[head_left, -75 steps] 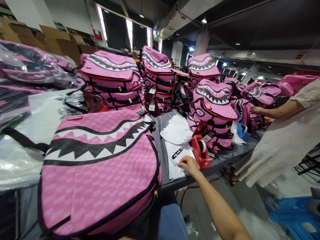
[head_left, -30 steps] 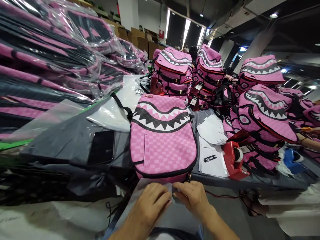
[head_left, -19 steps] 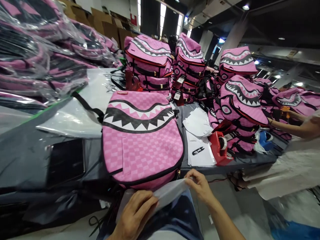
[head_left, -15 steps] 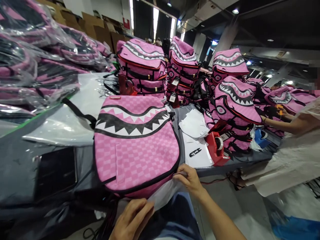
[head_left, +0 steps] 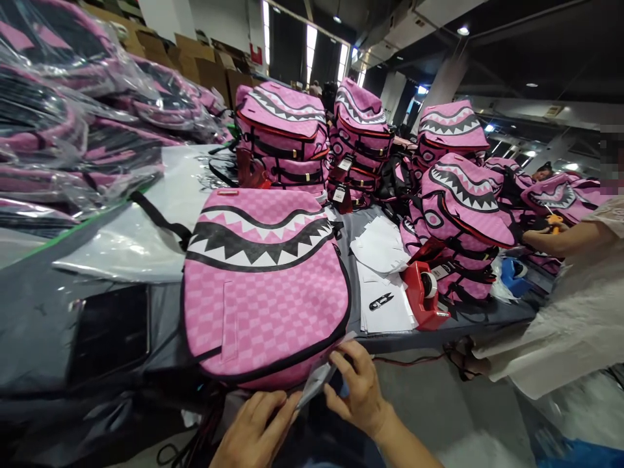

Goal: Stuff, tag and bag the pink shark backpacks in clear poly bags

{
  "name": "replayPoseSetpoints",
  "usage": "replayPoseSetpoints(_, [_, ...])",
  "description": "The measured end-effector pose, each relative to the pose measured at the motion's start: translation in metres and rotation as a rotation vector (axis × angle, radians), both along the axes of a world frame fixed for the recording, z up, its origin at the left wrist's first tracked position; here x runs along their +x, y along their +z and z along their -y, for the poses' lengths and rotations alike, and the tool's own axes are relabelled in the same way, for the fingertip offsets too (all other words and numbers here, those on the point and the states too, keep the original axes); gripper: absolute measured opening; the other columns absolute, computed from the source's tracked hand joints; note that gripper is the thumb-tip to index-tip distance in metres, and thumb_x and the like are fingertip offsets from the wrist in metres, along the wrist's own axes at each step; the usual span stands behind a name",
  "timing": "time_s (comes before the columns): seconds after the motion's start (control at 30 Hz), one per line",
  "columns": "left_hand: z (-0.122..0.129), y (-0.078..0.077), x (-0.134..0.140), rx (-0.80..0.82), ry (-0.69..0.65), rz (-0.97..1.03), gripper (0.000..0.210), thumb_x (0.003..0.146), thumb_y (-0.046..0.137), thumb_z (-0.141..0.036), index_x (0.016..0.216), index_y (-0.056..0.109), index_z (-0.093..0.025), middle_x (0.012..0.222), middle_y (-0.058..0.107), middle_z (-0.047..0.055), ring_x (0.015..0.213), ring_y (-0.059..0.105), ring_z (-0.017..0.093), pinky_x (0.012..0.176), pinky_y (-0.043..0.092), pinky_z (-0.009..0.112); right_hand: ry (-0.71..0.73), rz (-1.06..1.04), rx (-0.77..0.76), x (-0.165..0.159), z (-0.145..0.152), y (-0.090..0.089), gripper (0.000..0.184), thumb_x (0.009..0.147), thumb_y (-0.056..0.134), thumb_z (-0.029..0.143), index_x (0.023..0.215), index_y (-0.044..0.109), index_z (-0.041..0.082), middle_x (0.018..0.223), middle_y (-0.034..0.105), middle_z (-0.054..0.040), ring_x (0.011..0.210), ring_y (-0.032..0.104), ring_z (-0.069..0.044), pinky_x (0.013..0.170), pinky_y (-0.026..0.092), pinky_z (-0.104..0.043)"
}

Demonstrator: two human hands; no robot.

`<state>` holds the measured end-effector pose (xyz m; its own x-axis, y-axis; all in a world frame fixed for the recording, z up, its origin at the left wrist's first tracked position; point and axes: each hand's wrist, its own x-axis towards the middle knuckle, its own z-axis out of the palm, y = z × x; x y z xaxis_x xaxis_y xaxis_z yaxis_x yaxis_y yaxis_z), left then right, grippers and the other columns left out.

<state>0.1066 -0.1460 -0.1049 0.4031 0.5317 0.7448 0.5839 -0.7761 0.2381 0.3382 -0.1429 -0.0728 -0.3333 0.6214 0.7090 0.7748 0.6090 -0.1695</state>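
Observation:
A pink checkered backpack (head_left: 273, 305) with a black-and-white shark-teeth print lies flat in front of me at the table's near edge. Below its bottom edge is a thin, whitish, see-through sheet (head_left: 316, 383), folded into a narrow strip. My left hand (head_left: 260, 422) pinches the sheet's lower end, fingers closed. At the strip's upper part is my right hand (head_left: 358, 390), its fingertips touching the sheet while thumb and forefinger stand apart. Black straps hang at the backpack's sides.
Stacked pink backpacks (head_left: 283, 123) stand behind, bagged ones (head_left: 53, 117) at left. A red tape dispenser (head_left: 423, 302), white papers (head_left: 377, 247) and black thread snips (head_left: 381, 301) lie to the right. A black tablet-like item (head_left: 111, 331) lies left. Another person (head_left: 580, 286) works at right.
My right hand has moved left and down along the sheet, and its thumb and forefinger have parted. The sheet is now narrower. My left hand keeps its hold.

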Motion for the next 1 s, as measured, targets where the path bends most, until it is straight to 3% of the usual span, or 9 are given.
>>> replayPoseSetpoints(0.17, [0.003,-0.008,-0.001,-0.011,0.034,0.077,0.025,0.099,0.052,-0.01,0.121,0.064,-0.015,0.108,0.062,0.009,0.099,0.066,0.017,0.085,0.056,0.026,0.216,0.091,0.141,0.003,-0.034,0.004,0.024,0.075,0.056,0.018,0.097,0.064,0.018,0.089,0.066,-0.0069,0.091,0.064,-0.022,0.087,0.057,-0.038])
replayPoseSetpoints(0.27, [0.012,-0.006,0.0,0.019,0.142,0.113,0.022,0.095,0.061,-0.011,0.114,0.068,-0.019,0.116,0.063,0.01,0.106,0.063,0.023,0.092,0.053,0.035,0.348,0.226,0.191,0.013,-0.045,0.014,0.013,0.076,0.055,0.02,0.087,0.062,0.018,0.077,0.063,-0.004,0.079,0.061,-0.019,0.077,0.056,-0.033])
replayPoseSetpoints(0.37, [0.021,-0.007,0.006,0.001,0.305,0.145,0.025,0.088,0.073,-0.015,0.11,0.071,-0.025,0.116,0.063,0.01,0.11,0.058,0.028,0.095,0.049,0.043,0.399,0.289,0.185,0.019,-0.043,0.018,0.009,0.078,0.056,0.018,0.086,0.06,0.019,0.084,0.067,-0.0057,0.089,0.063,-0.02,0.083,0.054,-0.034])
replayPoseSetpoints(0.47, [0.023,-0.009,0.014,-0.019,0.359,0.194,0.019,0.091,0.067,-0.015,0.107,0.071,-0.024,0.113,0.062,0.012,0.115,0.056,0.031,0.094,0.05,0.046,0.379,0.309,0.06,0.023,-0.038,0.015,0.009,0.077,0.056,0.016,0.085,0.056,0.022,0.092,0.069,-0.0067,0.097,0.063,-0.022,0.087,0.053,-0.036])
replayPoseSetpoints(0.57, [0.014,-0.007,0.013,0.065,0.32,0.148,0.01,0.096,0.06,-0.016,0.1,0.068,-0.019,0.098,0.066,0.009,0.102,0.06,0.027,0.094,0.049,0.046,0.404,0.411,-0.006,0.025,-0.043,0.012,0.007,0.081,0.055,0.02,0.077,0.05,0.023,0.076,0.063,-0.0024,0.076,0.058,-0.018,0.072,0.049,-0.031])
replayPoseSetpoints(0.7, [-0.005,0.008,-0.005,0.141,0.1,-0.008,0.011,0.1,0.054,-0.016,0.093,0.063,-0.017,0.083,0.066,0.003,0.081,0.061,0.017,0.083,0.049,0.033,0.461,0.533,0.025,0.025,-0.06,0.021,0.014,0.088,0.055,0.025,0.074,0.051,0.023,0.065,0.056,0.0013,0.063,0.05,-0.016,0.061,0.039,-0.031])
replayPoseSetpoints(0.77, [-0.014,0.019,-0.016,0.126,-0.007,-0.06,0.011,0.1,0.053,-0.016,0.093,0.061,-0.018,0.08,0.065,0.001,0.074,0.06,0.015,0.076,0.047,0.029,0.501,0.577,-0.01,0.024,-0.067,0.035,0.005,0.089,0.06,0.026,0.086,0.059,0.022,0.068,0.058,0.0025,0.065,0.052,-0.015,0.061,0.037,-0.03])
replayPoseSetpoints(0.87, [-0.025,0.042,-0.03,0.092,-0.107,-0.172,0.011,0.097,0.053,-0.011,0.096,0.06,-0.02,0.079,0.062,-0.001,0.07,0.058,0.015,0.07,0.045,0.028,0.573,0.666,-0.143,0.023,-0.073,0.068,0.019,0.091,0.068,0.027,0.108,0.062,0.024,0.075,0.064,0.0038,0.069,0.056,-0.015,0.063,0.037,-0.03])
replayPoseSetpoints(1.0, [-0.037,0.086,-0.047,0.011,-0.155,-0.256,0.02,0.094,0.049,-0.006,0.101,0.058,-0.022,0.086,0.064,-0.001,0.077,0.059,0.015,0.072,0.043,0.028,0.639,0.659,-0.288,0.019,-0.077,0.126,0.025,0.093,0.071,0.036,0.111,0.062,0.022,0.089,0.069,-0.0001,0.08,0.061,-0.016,0.068,0.04,-0.029])
